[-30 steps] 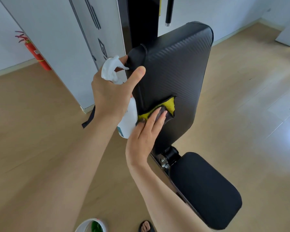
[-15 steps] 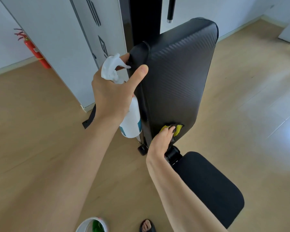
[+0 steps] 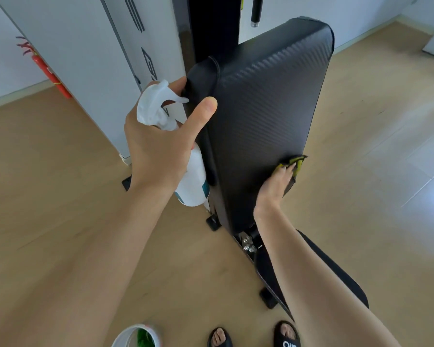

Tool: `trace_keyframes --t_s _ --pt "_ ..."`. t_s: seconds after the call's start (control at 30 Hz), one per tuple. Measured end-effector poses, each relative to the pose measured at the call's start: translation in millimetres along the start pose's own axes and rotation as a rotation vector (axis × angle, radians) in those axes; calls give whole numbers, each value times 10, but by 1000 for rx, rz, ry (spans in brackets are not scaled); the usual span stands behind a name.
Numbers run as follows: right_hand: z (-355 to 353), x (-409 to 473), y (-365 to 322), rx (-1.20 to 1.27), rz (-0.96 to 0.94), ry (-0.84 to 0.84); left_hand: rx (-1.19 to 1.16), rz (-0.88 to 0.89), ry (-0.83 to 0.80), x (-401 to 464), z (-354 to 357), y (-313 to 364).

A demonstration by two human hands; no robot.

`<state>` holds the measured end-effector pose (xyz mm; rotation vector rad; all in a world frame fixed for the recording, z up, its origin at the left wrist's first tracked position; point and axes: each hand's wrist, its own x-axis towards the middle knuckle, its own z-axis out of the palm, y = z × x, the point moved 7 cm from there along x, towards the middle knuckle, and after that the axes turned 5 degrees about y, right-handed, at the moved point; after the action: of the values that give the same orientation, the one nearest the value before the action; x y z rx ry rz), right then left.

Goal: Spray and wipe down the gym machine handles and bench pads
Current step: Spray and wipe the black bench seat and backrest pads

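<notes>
Against the lower right edge of the upright back pad [image 3: 268, 116], a yellow cloth [image 3: 296, 162] lies under the right hand [image 3: 277, 185], whose straight fingers press it flat. The left hand [image 3: 161, 146] holds a white spray bottle [image 3: 192, 179] beside the pad's left edge, fingers curled round its neck, thumb resting on the pad. The seat pad [image 3: 336, 279] sits below, over a wooden floor [image 3: 60, 196].

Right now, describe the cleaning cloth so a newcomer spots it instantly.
Find the big upright black back pad in the middle. At its lower right edge, the right hand presses a small cloth against it. It is the only yellow-green thing on the black padding.
</notes>
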<state>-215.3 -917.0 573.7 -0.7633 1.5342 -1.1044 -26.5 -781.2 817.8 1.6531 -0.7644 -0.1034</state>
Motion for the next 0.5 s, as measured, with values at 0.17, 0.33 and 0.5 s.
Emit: trace_keyframes --t_s 0.17,0.33,0.5 --pt "-103 3 961 205 688 11 -17 -21 5 -6 3 -22" --pt "-193 -11 530 190 719 54 -69 -44 6 -17 -1 26" --pt "-248 702 -61 187 574 84 -42 -10 18 -3 4 -18"
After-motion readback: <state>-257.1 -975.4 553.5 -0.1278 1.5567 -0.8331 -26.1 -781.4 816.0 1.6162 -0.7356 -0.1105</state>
